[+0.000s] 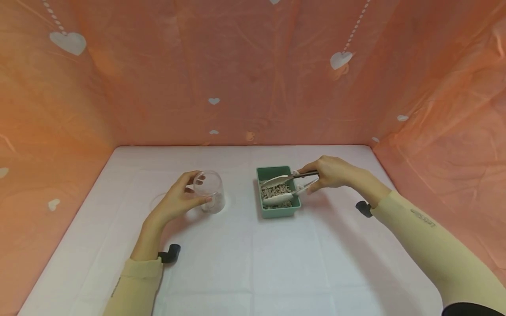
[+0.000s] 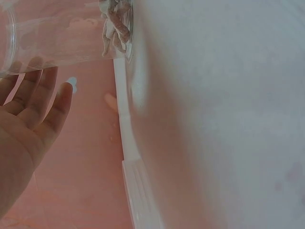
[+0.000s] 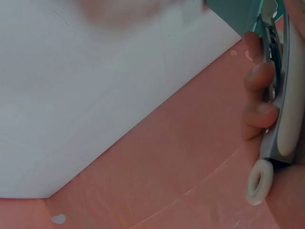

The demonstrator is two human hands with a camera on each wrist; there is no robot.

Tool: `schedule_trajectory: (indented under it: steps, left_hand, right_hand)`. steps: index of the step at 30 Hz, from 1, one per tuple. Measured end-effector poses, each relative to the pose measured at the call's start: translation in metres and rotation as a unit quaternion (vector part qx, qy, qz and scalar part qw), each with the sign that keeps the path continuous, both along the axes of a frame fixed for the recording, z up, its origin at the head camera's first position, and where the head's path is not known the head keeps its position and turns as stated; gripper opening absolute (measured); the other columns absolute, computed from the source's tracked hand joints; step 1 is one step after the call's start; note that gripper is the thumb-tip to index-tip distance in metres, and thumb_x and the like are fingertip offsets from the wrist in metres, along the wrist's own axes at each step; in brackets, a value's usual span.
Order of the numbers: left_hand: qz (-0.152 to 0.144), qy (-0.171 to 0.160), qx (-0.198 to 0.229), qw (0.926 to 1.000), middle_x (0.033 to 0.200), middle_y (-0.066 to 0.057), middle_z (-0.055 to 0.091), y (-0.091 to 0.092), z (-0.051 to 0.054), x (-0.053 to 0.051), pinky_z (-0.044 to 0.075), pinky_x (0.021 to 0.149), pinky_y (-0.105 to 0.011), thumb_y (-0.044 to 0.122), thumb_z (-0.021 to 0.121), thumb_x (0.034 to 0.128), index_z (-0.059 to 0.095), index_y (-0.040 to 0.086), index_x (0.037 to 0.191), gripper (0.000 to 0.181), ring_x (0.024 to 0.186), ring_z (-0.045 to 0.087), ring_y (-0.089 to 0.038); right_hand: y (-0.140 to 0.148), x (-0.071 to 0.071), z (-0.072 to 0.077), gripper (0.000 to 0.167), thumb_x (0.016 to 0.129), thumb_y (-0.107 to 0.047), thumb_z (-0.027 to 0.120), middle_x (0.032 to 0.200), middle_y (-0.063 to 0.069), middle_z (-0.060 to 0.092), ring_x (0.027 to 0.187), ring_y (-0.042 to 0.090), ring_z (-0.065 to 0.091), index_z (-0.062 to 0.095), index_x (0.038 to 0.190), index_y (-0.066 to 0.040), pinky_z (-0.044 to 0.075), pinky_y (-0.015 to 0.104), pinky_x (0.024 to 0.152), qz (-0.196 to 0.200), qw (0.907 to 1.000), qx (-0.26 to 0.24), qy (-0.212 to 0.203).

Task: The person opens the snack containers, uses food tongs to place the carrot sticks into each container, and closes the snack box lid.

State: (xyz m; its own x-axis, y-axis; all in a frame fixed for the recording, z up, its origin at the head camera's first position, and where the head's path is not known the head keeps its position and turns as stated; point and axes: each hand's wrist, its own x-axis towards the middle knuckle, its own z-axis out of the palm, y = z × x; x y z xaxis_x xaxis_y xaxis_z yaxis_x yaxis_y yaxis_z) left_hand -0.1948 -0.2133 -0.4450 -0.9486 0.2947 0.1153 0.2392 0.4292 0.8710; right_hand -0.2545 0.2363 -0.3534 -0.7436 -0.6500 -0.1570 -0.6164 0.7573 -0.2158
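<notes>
My left hand (image 1: pixel 179 197) reaches around a clear jar (image 1: pixel 208 183), thumb at its near side and fingers behind. In the left wrist view several small greyish-brown sticks (image 2: pixel 117 28) lie at the jar's bottom. My right hand (image 1: pixel 330 172) grips a pair of tongs (image 1: pixel 302 174) by the handles. The tongs' two heads are apart and down inside a green rectangular container (image 1: pixel 279 213), over many small greyish-brown pieces (image 1: pixel 276 190). Up close, the right wrist view shows fingers (image 3: pixel 261 76) curled round the grey-and-white tong handle, a white ring at its end.
Left of the jar, partly behind my left hand, lies a clear round lid (image 1: pixel 155 199). Everything stands on a white-covered table (image 1: pixel 237 263). An orange cloth (image 1: pixel 253 79) with white hearts hangs at the back and both sides.
</notes>
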Motion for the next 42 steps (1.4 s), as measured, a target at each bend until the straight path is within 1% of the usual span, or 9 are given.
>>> schedule_trajectory:
  steps: [1,4,6,12,20,24,29,36,42]
  left_hand:
    - [0.000,-0.001,0.000,1.0000,0.143,-0.022,0.053,0.000,0.000,0.000,0.042,0.106,-0.053,0.019,0.087,0.0874,0.043,0.004,0.150,0.077,0.130,0.050,-0.033]
    - [-0.001,-0.004,0.000,1.0000,0.144,-0.021,0.053,0.000,0.001,-0.001,0.042,0.106,-0.053,0.019,0.087,0.0872,0.043,0.004,0.150,0.078,0.130,0.051,-0.033]
    - [-0.001,-0.006,-0.001,1.0000,0.144,-0.020,0.053,0.000,0.001,-0.001,0.042,0.106,-0.053,0.019,0.087,0.0869,0.043,0.004,0.150,0.079,0.129,0.051,-0.033]
    - [0.002,-0.006,-0.006,1.0000,0.143,-0.018,0.054,0.000,0.002,-0.001,0.042,0.105,-0.052,0.020,0.087,0.0870,0.042,0.004,0.151,0.079,0.127,0.052,-0.033]
    - [0.001,-0.012,-0.005,0.9999,0.144,-0.020,0.053,0.000,0.002,0.000,0.042,0.106,-0.052,0.019,0.086,0.0875,0.042,0.003,0.151,0.079,0.128,0.051,-0.034]
    - [0.003,-0.008,-0.006,0.9999,0.143,-0.022,0.053,0.000,0.002,0.000,0.042,0.105,-0.051,0.019,0.087,0.0875,0.042,0.002,0.150,0.079,0.128,0.051,-0.034]
    - [0.001,0.000,-0.008,1.0000,0.143,-0.021,0.053,0.000,0.002,0.000,0.043,0.105,-0.053,0.019,0.087,0.0873,0.042,0.002,0.150,0.079,0.128,0.051,-0.034]
    - [0.000,-0.001,-0.006,1.0000,0.142,-0.020,0.053,0.000,0.002,0.000,0.043,0.105,-0.054,0.019,0.087,0.0872,0.042,0.002,0.150,0.079,0.128,0.051,-0.034]
    - [0.002,-0.008,-0.009,0.9999,0.143,-0.018,0.053,0.000,0.001,0.000,0.042,0.105,-0.053,0.019,0.087,0.0870,0.042,0.004,0.151,0.079,0.127,0.051,-0.034]
  right_hand:
    - [0.000,0.000,0.000,0.063,0.080,-0.041,0.090,0.117,0.009,0.077,0.088,0.023,0.071,0.072,0.134,-0.014,0.056,0.051,0.083,0.001,1.0000,0.003,0.004]
    - [-0.001,-0.001,0.000,0.061,0.081,-0.042,0.089,0.124,0.010,0.075,0.106,0.032,0.072,0.073,0.132,-0.014,0.055,0.056,0.090,-0.001,0.9998,0.011,0.014]
    - [-0.002,-0.002,0.000,0.060,0.081,-0.043,0.088,0.123,0.010,0.075,0.109,0.034,0.071,0.073,0.131,-0.014,0.055,0.057,0.091,-0.002,0.9997,0.013,0.019]
    - [-0.003,-0.003,-0.001,0.051,0.079,-0.043,0.089,0.110,0.005,0.078,0.096,0.029,0.072,0.076,0.122,-0.019,0.056,0.055,0.081,-0.001,0.9992,0.007,0.039]
    - [0.002,0.001,-0.007,0.041,0.078,-0.034,0.091,0.092,-0.001,0.078,0.079,0.021,0.069,0.078,0.115,-0.022,0.056,0.050,0.072,-0.001,0.9979,-0.014,0.063]
    - [0.003,0.004,-0.008,0.041,0.078,-0.035,0.092,0.091,0.000,0.079,0.078,0.021,0.070,0.079,0.115,-0.022,0.056,0.051,0.072,0.001,0.9967,-0.018,0.079]
    - [0.005,0.008,-0.008,0.042,0.080,-0.037,0.090,0.096,0.002,0.079,0.084,0.025,0.073,0.079,0.117,-0.021,0.057,0.052,0.074,-0.004,0.9962,-0.016,0.086]
    - [0.009,0.013,-0.007,0.041,0.080,-0.037,0.090,0.086,-0.005,0.077,0.076,0.017,0.066,0.079,0.116,-0.023,0.054,0.047,0.070,-0.030,0.9959,-0.018,0.084]
    - [0.012,0.018,-0.006,0.043,0.079,-0.037,0.091,0.086,-0.006,0.076,0.069,0.012,0.058,0.079,0.117,-0.023,0.049,0.041,0.065,-0.036,0.9950,-0.029,0.089]
